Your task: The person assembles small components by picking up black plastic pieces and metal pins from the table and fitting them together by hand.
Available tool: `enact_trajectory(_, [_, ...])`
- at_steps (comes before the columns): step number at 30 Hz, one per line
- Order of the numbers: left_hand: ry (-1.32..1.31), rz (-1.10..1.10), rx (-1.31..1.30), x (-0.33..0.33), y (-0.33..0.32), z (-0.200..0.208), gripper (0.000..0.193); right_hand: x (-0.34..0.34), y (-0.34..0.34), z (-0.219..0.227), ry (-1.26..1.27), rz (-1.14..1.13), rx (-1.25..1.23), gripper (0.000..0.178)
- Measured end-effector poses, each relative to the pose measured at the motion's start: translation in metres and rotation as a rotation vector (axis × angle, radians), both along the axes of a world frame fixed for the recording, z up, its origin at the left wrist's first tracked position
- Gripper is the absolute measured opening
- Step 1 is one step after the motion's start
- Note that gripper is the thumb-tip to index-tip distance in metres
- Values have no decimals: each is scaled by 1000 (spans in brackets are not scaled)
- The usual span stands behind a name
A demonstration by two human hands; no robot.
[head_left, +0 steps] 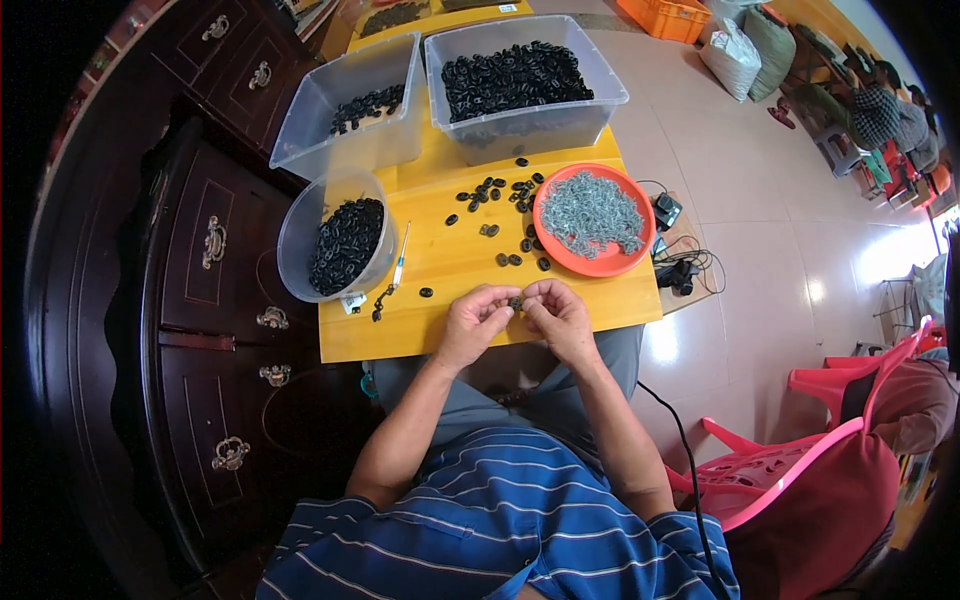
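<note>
Black piece [515,304], pinched in left hand [472,324] and right hand [561,320], both curled nearly closed, over yellow tabletop [385,338]

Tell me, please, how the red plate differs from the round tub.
The red plate is opaque and shallow; the round tub is translucent and deeper. The red plate holds silvery pieces, the round tub black oval pieces. Both are round and uncovered.

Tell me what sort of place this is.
Probably a home room used as a small workspace: bulk black oval parts in a clear bin on a yellow table, beside a dark wooden cabinet with ornate handles.
</note>
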State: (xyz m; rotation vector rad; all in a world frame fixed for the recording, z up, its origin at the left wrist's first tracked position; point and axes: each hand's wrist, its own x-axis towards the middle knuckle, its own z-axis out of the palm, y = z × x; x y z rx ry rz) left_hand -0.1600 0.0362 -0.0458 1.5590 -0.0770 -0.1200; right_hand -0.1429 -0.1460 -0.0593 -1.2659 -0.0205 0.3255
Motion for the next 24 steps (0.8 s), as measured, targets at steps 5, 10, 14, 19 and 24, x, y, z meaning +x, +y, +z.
enact_trajectory(5, [-2,-25,4,3,0,4,27,1,-2,-1,26,8,44,9])
enact_trajectory(10, [-61,-91,71,8,7,12,28,1,-8,11,141,86,52,11])
enact_trajectory(14, [-155,-173,223,13,16,24,29,0,-7,17,244,152,113,12])
enact_trajectory(19, [-159,-183,487,8,1,68,44,-2,-5,16,266,128,181,15])
enact_trajectory(24, [-488,-12,769,2,-13,72,45,-9,6,20,273,57,296,12])
